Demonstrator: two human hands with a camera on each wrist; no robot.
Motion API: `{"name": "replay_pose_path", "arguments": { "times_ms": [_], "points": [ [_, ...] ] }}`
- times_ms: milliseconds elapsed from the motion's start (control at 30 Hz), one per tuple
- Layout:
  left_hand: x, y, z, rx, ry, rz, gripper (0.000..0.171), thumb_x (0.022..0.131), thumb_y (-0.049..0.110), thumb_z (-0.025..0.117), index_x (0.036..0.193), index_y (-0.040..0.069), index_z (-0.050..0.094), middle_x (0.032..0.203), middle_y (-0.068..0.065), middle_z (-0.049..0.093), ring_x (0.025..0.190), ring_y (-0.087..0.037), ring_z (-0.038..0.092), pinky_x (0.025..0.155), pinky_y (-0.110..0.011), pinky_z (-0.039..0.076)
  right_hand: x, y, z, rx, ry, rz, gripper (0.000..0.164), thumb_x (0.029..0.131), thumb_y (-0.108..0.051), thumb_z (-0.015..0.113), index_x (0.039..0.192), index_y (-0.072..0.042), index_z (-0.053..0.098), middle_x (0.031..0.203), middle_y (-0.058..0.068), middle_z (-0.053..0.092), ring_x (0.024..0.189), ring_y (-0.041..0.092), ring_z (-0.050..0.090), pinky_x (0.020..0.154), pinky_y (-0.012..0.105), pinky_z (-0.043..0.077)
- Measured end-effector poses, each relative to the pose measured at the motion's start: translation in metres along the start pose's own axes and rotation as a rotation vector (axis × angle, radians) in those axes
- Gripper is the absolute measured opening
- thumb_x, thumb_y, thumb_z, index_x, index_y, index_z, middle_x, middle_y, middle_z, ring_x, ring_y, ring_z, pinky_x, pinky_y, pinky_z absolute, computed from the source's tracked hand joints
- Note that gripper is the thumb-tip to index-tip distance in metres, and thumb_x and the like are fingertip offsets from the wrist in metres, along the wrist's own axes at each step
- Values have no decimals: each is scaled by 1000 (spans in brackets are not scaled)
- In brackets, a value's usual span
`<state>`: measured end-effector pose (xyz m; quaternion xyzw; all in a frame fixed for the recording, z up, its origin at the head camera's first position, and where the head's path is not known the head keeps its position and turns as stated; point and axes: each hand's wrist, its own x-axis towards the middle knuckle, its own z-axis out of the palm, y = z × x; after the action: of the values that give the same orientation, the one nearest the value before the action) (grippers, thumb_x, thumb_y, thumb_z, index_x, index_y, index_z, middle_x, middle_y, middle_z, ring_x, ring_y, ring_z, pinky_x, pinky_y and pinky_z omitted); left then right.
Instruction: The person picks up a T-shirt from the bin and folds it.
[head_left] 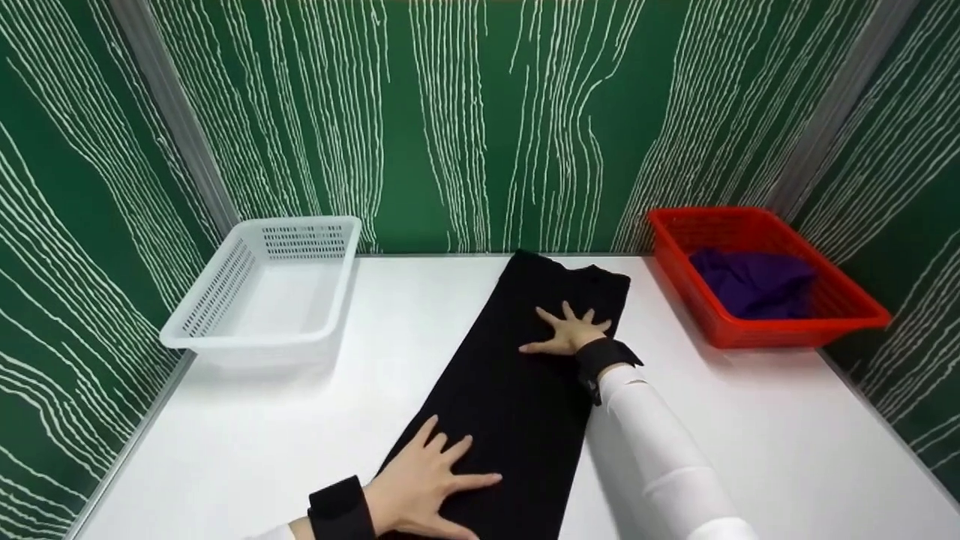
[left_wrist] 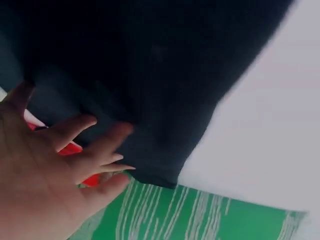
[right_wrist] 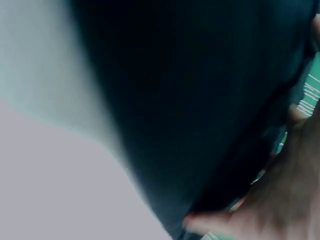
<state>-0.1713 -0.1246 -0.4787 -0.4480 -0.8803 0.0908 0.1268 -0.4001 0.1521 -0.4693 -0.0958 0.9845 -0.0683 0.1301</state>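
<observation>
A long black garment (head_left: 517, 382), folded into a narrow strip, lies slantwise over the white table from the near edge toward the back wall. Its far end has an uneven, notched edge. My left hand (head_left: 424, 480) rests on its near left part with the fingers spread wide. Farther up, near the garment's right edge, my right hand (head_left: 568, 334) is spread over the dark fabric. In the left wrist view, the fingers (left_wrist: 107, 142) stretch over the cloth. The right wrist view is blurred, with part of the right hand (right_wrist: 270, 200) beside the black fabric.
At the back left stands a white plastic basket (head_left: 341, 300) with slotted sides. A red basket (head_left: 750, 334) at the back right holds a crumpled purple cloth (head_left: 757, 281). Green walls (head_left: 450, 135) with white wavy lines enclose the white table (head_left: 247, 435).
</observation>
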Motion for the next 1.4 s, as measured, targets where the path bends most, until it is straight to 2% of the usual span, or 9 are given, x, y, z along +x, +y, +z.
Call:
{"name": "replay_pose_path", "arguments": {
  "times_ms": [133, 233, 333, 533, 700, 867, 1067, 1200, 1400],
  "points": [
    [6, -21, 9, 6, 10, 110, 78, 72, 86, 26, 140, 46, 27, 144, -6, 42, 128, -30, 44, 107, -57, 28, -11, -27, -2, -33, 27, 109, 103, 67, -85, 42, 148, -31, 8, 154, 24, 3, 131, 63, 2, 97, 79, 4],
    [10, -35, 18, -12, -10, 194, 85, 69, 88, 28, 142, 46, 20, 153, -4, 27, 139, -32, 29, 111, -57, 22, -19, -46, 3, 49, -46, 173, 108, 65, -86, 41, 148, -31, 0, 153, 24, -7, 130, 64, -3, 94, 81, 10],
    [14, -38, 24, -54, -33, 218, 90, 66, 89, 31, 143, 45, 16, 155, -4, 20, 142, -33, 22, 112, -56, 20, -24, -56, 9, 106, -116, 204, 109, 66, -85, 43, 148, -31, -4, 153, 24, -14, 129, 65, -7, 90, 82, 15],
    [21, -16, 24, -98, -46, 146, 90, 67, 87, 36, 144, 45, 14, 155, -5, 20, 142, -34, 22, 111, -56, 22, -20, -47, 13, 84, -132, 133, 105, 69, -81, 46, 148, -32, -2, 153, 22, -15, 128, 66, -6, 90, 82, 15],
    [35, 13, 26, -136, -36, 43, 88, 70, 84, 38, 144, 44, 13, 155, -8, 20, 141, -37, 23, 108, -58, 25, -14, -34, 12, 42, -126, 26, 102, 69, -81, 46, 147, -35, 1, 155, 19, -12, 130, 65, -5, 89, 83, 15],
    [48, 32, 25, -205, -73, -63, 86, 70, 83, 39, 143, 45, 12, 155, -8, 18, 141, -37, 22, 107, -60, 26, -10, -29, 9, 19, -95, -46, 99, 68, -81, 49, 146, -39, 6, 156, 15, -7, 133, 61, -2, 91, 81, 16],
    [57, 41, 15, -281, -156, -139, 86, 71, 82, 41, 143, 47, 10, 157, -6, 13, 142, -37, 19, 106, -62, 26, -6, -27, 11, 4, -55, -103, 96, 69, -79, 50, 146, -38, 9, 156, 15, -3, 133, 61, 1, 94, 80, 15],
    [61, 45, 13, -276, -175, -172, 86, 70, 83, 40, 143, 48, 10, 157, -5, 12, 142, -36, 18, 106, -63, 26, -1, -25, 12, -4, -39, -118, 97, 68, -80, 50, 146, -39, 11, 157, 14, -1, 133, 61, 3, 96, 79, 14],
    [65, 43, 16, -302, -210, -179, 87, 70, 84, 38, 143, 48, 5, 157, -5, 6, 143, -37, 13, 106, -64, 22, 4, -23, 13, -4, -16, -139, 99, 66, -81, 50, 146, -39, 11, 157, 13, -2, 134, 60, 4, 99, 77, 12]
  ]
}}
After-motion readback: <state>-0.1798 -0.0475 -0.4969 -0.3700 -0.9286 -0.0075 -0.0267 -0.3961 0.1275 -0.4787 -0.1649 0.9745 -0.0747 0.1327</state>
